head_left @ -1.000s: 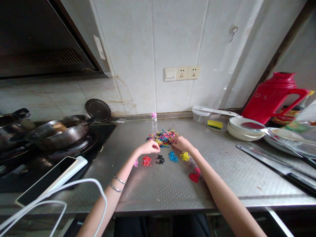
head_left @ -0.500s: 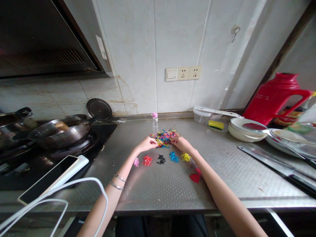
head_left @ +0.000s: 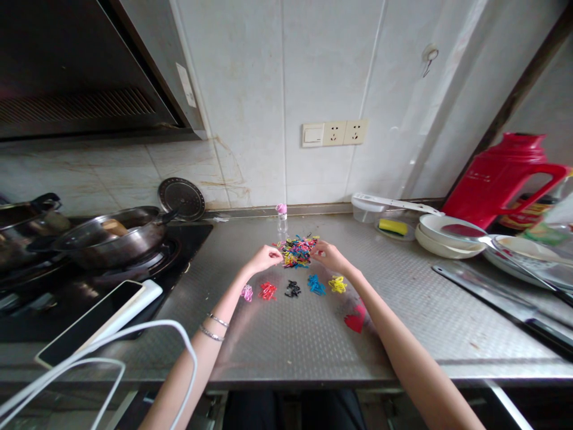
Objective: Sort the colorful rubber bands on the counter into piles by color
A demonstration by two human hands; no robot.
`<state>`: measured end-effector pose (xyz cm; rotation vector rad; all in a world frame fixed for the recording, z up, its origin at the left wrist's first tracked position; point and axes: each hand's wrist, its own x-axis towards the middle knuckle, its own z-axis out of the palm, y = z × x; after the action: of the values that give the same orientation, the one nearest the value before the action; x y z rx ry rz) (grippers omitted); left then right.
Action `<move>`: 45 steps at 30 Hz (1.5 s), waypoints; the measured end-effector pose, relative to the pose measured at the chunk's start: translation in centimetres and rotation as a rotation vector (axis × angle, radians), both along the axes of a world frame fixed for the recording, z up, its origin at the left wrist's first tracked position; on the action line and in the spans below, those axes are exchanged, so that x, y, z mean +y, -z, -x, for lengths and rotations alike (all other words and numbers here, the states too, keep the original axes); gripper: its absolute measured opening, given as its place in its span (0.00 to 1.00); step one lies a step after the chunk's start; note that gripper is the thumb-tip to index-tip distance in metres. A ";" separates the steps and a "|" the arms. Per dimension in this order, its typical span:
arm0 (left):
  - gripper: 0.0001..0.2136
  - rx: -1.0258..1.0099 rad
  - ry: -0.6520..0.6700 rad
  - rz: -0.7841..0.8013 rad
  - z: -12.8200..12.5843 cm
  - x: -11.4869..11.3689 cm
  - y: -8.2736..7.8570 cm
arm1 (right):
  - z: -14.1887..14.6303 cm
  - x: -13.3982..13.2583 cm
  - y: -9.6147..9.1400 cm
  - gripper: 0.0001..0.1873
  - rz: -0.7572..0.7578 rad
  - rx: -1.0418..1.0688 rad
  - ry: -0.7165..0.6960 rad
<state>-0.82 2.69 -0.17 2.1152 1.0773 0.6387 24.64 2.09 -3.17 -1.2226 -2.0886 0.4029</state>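
A mixed heap of small coloured rubber bands (head_left: 297, 251) lies on the steel counter between my hands. My left hand (head_left: 265, 258) is at its left edge, fingers pinched together. At the right edge my right hand (head_left: 330, 257) also has its fingers closed. What either pinch holds is too small to make out. Nearer me, a row of sorted piles runs left to right: pink bands (head_left: 246, 292), red bands (head_left: 267, 291), black bands (head_left: 293, 289), blue bands (head_left: 316, 284) and yellow bands (head_left: 337, 284). Behind the heap stands a small clear bottle (head_left: 282, 222) with a pink cap.
A clear bag with a red patch (head_left: 355, 319) lies by my right forearm. At left are a stove with a pan (head_left: 111, 239), a phone (head_left: 89, 322) and white cables (head_left: 147, 326). Bowls (head_left: 447, 239), a knife (head_left: 483, 298) and a red thermos (head_left: 505, 179) are at right.
My left hand has drawn slightly left, and my right hand has shifted slightly at the heap's right edge. The sorted piles look the same.
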 end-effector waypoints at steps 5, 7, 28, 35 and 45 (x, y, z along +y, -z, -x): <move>0.12 -0.022 -0.072 0.005 0.5 0.8 0.9 | 2.2 -1.9 -2.4 0.08 0.117 -0.019 -0.228; 0.13 -0.025 -0.082 0.006 0.7 1.0 1.1 | 3.1 -2.8 -2.9 0.08 0.181 -0.028 -0.331; 0.10 0.115 -0.232 -0.070 2.1 2.1 2.5 | 2.3 -2.1 -2.4 0.10 0.241 0.064 -0.217; 0.13 0.176 -0.313 -0.104 2.2 2.1 3.1 | -0.6 -0.1 -0.2 0.11 0.178 0.146 -0.046; 0.13 0.288 -0.375 -0.186 1.4 1.0 2.3 | -1.2 0.6 1.0 0.12 0.179 0.152 -0.015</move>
<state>-2.20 3.70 -2.46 2.2285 1.6572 0.6386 25.86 2.65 -4.19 -1.2372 -1.9657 0.6807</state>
